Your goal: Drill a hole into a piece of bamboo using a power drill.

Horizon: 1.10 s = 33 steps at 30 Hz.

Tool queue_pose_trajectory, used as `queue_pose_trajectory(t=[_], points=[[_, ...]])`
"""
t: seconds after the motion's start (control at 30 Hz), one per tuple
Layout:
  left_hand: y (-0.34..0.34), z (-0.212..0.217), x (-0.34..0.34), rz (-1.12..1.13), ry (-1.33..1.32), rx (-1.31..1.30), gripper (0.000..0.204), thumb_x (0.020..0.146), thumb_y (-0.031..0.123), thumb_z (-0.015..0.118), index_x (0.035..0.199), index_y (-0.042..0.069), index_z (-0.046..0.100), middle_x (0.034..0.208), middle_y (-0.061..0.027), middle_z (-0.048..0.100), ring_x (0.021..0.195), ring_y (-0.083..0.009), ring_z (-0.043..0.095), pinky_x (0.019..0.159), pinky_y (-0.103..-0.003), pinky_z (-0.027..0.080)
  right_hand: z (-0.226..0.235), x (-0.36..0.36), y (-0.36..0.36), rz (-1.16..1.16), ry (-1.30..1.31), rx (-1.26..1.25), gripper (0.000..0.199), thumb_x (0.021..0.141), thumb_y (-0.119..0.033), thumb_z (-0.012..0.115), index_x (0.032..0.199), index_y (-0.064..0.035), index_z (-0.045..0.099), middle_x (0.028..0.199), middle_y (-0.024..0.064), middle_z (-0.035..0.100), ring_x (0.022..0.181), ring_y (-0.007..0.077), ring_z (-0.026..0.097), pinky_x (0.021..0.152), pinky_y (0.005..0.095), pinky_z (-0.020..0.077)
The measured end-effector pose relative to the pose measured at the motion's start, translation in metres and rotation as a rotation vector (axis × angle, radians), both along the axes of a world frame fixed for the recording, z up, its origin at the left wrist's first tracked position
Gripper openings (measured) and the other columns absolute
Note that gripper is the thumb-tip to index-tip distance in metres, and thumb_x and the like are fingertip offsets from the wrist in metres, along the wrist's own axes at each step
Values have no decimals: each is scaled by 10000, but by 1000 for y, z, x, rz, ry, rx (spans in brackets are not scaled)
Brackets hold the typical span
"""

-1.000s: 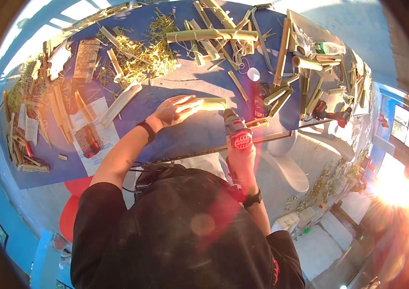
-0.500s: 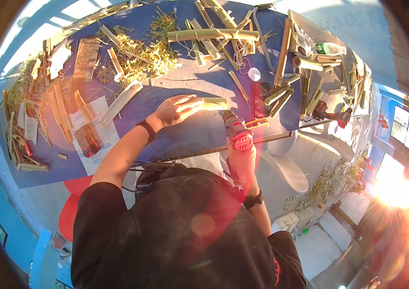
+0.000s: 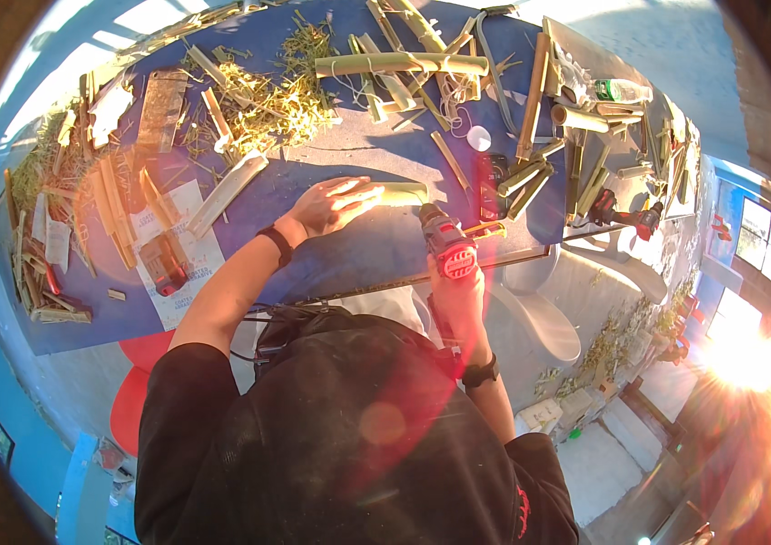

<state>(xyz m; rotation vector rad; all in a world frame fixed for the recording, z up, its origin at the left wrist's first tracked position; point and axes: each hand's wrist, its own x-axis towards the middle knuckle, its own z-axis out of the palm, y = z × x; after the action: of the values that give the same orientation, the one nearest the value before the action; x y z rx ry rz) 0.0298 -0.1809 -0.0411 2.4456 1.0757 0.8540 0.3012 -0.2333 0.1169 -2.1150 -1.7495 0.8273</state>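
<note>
On the blue table, my left hand (image 3: 336, 207) is closed over a short length of bamboo (image 3: 402, 194), whose right end sticks out past my fingers. In my right hand (image 3: 460, 295) is a red and grey power drill (image 3: 449, 243), gripped by its handle. The drill's nose points away from me and sits close to the bamboo's right end; I cannot tell whether a bit touches it. Just right of the drill lies a small yellow-edged tool (image 3: 487, 231) at the table's front edge.
Wood shavings (image 3: 286, 109) heap at the back left beside split bamboo strips (image 3: 229, 195). A tied bamboo piece (image 3: 404, 64) lies at the back. Another drill (image 3: 626, 216) rests at the right, near a plastic bottle (image 3: 622, 91). A white sheet (image 3: 187, 282) lies left. Strong sun glares at right.
The drill and my right hand have shifted very slightly. My left hand and the bamboo stay in place.
</note>
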Motion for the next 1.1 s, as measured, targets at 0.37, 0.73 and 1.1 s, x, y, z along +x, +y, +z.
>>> queue_pose_trajectory(t=[0.37,0.73,1.1], points=[[-3,-11,-2,-29,33,-4,376,943,141,623,1312,148,696,1456,-28,670,1315,-283,650,1100,-406,544,6,-4,2,13,27,22,297,906,-278,775,910,12,711,751,253,709,791,454,737,693,482,576],[-1,-5,0,-8,53,34,350,939,128,672,1283,150,733,1427,5,687,1263,-254,676,1067,-387,575,3,0,3,38,-27,11,316,902,-295,776,906,13,709,752,259,706,798,462,731,700,494,575],[-2,-3,-1,-1,51,17,347,947,135,670,1289,129,728,1418,-12,693,1253,-260,682,1064,-391,575,2,-1,5,81,9,72,263,907,-264,770,879,-19,679,721,237,690,729,471,702,653,500,564]])
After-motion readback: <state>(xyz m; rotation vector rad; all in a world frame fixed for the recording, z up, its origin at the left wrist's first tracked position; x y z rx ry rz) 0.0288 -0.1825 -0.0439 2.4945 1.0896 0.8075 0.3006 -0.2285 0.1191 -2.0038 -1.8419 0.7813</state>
